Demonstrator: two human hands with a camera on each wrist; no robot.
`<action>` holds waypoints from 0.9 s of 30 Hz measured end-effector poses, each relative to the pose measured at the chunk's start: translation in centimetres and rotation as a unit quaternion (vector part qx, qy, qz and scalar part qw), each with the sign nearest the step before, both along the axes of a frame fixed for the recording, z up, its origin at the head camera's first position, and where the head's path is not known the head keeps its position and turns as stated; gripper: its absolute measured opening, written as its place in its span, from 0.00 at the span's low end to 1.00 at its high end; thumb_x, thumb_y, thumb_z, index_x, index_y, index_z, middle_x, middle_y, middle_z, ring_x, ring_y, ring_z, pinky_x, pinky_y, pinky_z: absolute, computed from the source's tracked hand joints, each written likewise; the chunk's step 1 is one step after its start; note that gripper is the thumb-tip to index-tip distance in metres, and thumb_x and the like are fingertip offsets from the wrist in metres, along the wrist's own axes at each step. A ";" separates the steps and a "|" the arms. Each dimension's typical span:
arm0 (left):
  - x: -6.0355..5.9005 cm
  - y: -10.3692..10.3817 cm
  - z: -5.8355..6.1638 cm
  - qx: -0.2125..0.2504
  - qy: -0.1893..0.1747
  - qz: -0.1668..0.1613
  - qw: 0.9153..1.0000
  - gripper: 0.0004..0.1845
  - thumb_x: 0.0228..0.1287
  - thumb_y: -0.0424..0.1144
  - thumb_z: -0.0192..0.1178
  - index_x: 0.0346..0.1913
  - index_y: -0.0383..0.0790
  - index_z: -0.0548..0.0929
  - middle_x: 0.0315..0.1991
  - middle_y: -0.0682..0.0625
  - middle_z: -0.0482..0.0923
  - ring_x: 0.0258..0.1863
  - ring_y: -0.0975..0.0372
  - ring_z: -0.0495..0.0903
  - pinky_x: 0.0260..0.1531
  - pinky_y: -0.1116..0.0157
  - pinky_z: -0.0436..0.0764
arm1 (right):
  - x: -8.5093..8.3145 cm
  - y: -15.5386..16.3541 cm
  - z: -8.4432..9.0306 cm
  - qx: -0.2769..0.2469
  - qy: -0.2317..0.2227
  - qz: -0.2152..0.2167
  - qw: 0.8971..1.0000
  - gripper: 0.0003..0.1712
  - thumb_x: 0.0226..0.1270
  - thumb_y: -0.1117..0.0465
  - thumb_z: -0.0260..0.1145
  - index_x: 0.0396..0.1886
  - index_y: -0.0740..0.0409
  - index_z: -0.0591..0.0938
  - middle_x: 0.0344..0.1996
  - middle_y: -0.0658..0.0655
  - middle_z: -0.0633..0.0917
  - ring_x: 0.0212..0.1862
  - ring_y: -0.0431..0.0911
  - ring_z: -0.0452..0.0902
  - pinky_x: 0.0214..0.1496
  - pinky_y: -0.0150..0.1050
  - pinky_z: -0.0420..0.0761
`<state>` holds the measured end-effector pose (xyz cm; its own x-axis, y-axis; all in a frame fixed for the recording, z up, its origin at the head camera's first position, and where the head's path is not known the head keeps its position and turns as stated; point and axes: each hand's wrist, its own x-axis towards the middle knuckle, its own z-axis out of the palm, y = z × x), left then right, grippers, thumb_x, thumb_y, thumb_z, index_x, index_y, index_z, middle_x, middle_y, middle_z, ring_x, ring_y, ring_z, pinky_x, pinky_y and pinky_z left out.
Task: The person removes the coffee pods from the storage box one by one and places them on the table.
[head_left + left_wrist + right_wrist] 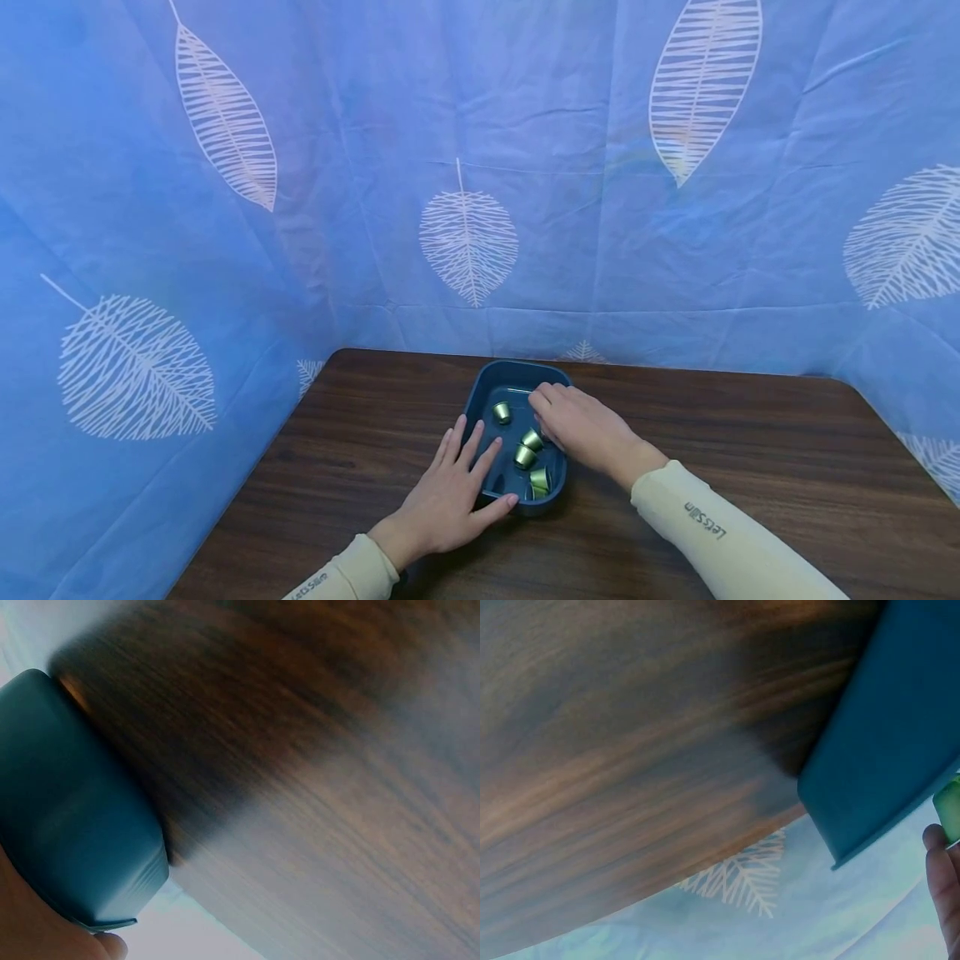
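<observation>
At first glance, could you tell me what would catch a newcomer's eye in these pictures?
The eye goes to the dark blue tray at the middle of the brown table, with small green capsules inside it. The left hand rests with straight fingers on the tray's near left rim, and the right hand reaches in from the right. Behind hangs a blue leaf-print cloth.
</observation>
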<state>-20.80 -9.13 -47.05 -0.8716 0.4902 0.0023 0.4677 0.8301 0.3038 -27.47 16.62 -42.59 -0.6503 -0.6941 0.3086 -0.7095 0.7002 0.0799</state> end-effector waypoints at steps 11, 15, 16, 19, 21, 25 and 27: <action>0.1 0.0 -0.1 0.002 0.004 0.003 1.000 0.46 0.78 0.74 0.44 0.87 0.50 0.59 0.90 0.42 0.45 0.90 0.44 0.35 0.86 0.40 0.48 | 0.0 2.6 0.4 -0.038 0.081 0.007 0.996 0.08 0.75 0.60 0.73 0.45 0.54 0.81 0.36 0.50 0.81 0.34 0.40 0.76 0.38 0.36 0.83; 0.2 0.0 0.0 0.005 0.001 0.001 1.000 0.46 0.78 0.75 0.43 0.87 0.50 0.60 0.90 0.42 0.45 0.90 0.43 0.36 0.86 0.40 0.48 | 0.0 4.1 0.3 -0.050 0.093 -0.001 0.994 0.09 0.73 0.62 0.74 0.43 0.53 0.80 0.34 0.49 0.80 0.33 0.39 0.74 0.35 0.37 0.80; 0.2 0.0 0.0 0.005 0.001 0.001 1.000 0.47 0.78 0.76 0.42 0.87 0.50 0.60 0.90 0.42 0.45 0.90 0.43 0.36 0.86 0.40 0.48 | 0.0 4.5 0.2 -0.054 0.093 -0.004 0.994 0.09 0.73 0.62 0.74 0.43 0.53 0.80 0.34 0.49 0.80 0.33 0.39 0.74 0.35 0.37 0.80; 0.3 0.0 0.1 0.007 0.001 -0.001 1.000 0.47 0.77 0.77 0.41 0.87 0.49 0.60 0.90 0.42 0.45 0.90 0.43 0.36 0.86 0.40 0.48 | 0.1 5.6 0.0 -0.057 0.087 -0.018 0.994 0.08 0.74 0.63 0.73 0.42 0.53 0.80 0.34 0.49 0.79 0.32 0.40 0.73 0.35 0.37 0.80; 0.3 0.0 0.1 0.007 0.002 -0.002 1.000 0.48 0.77 0.77 0.40 0.87 0.50 0.60 0.90 0.42 0.45 0.90 0.43 0.35 0.86 0.39 0.48 | 0.2 6.4 -0.1 -0.055 0.080 -0.031 0.995 0.07 0.75 0.63 0.72 0.41 0.54 0.80 0.34 0.49 0.79 0.32 0.40 0.73 0.35 0.38 0.80; 0.3 -0.1 0.0 0.007 0.005 -0.004 1.000 0.48 0.77 0.77 0.39 0.87 0.50 0.59 0.90 0.42 0.45 0.90 0.43 0.35 0.86 0.39 0.48 | 0.5 7.7 -0.4 -0.048 0.063 -0.055 0.995 0.08 0.75 0.62 0.72 0.40 0.53 0.79 0.33 0.49 0.79 0.32 0.39 0.72 0.35 0.38 0.80; 0.3 -0.2 0.0 0.007 0.007 -0.004 1.000 0.48 0.77 0.78 0.39 0.87 0.50 0.59 0.90 0.42 0.45 0.90 0.43 0.36 0.86 0.39 0.48 | 0.7 8.3 -0.5 -0.045 0.056 -0.065 0.995 0.08 0.75 0.62 0.72 0.40 0.53 0.78 0.32 0.49 0.78 0.31 0.39 0.71 0.34 0.38 0.79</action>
